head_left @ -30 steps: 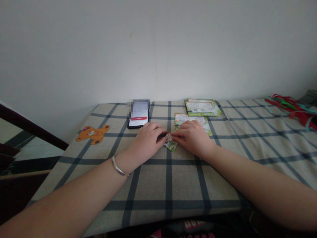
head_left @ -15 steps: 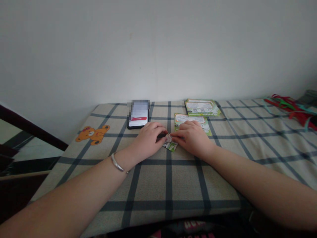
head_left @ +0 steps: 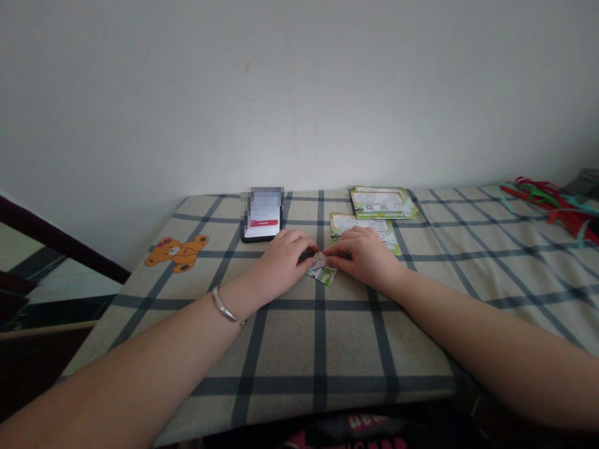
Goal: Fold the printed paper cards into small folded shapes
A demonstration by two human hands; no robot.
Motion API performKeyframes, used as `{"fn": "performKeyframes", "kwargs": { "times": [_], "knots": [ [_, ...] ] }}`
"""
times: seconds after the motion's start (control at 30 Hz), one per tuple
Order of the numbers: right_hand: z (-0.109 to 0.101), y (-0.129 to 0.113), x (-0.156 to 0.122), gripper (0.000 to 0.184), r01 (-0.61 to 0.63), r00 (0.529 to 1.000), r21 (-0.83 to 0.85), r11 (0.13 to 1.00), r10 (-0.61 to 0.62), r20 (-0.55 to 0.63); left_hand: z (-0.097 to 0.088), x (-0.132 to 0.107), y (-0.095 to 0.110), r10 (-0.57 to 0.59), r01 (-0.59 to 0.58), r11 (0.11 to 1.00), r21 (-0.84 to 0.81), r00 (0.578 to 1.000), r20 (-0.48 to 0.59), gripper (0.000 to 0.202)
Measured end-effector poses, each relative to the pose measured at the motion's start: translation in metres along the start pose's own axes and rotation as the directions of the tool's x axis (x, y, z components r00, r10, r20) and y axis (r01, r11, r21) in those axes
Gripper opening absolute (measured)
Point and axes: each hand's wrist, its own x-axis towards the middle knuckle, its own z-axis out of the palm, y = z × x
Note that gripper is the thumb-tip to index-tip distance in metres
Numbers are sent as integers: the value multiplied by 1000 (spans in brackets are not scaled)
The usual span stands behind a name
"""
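Note:
A small folded piece of green-and-white printed paper (head_left: pixel 322 270) lies on the checked cloth (head_left: pixel 290 349) between my hands. My left hand (head_left: pixel 279 264), with a silver bangle at the wrist, has its fingers curled and pinched on the paper's left edge. My right hand (head_left: pixel 367 258) presses its fingertips on the paper's right edge, fingers held together. Both hands rest on the cloth and hide part of the paper.
A phone (head_left: pixel 262 219) with a lit screen lies behind my left hand. A green leaflet (head_left: pixel 360 226) and a small stack of the same leaflets (head_left: pixel 381 203) lie behind my right hand. Red and green ribbons (head_left: pixel 556 207) are at the far right. A bear print (head_left: pixel 176 252) marks the cloth's left side.
Hardly anything moved. My fingers shifted slightly on the folded paper, which stays in the same place.

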Motion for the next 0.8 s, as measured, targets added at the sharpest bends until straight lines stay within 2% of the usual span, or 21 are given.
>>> {"fn": "performKeyframes", "kwargs": {
  "times": [0.33, 0.6, 0.8],
  "knots": [
    [-2, -2, -1, 14, -19, 1000, -13, 1000, 19, -10, -4, -1, -2, 58, -58, 998, 3, 998, 5, 16],
    [-4, -8, -3, 17, -7, 1000, -73, 997, 7, 2, -9, -4, 7, 97, -101, 987, 123, 994, 44, 16],
    [-5, -8, -3, 18, 17, 1000, -82, 997, -16, 9, -14, -2, 12, 105, -114, 971, 209, 993, 53, 9]
  ]
}}
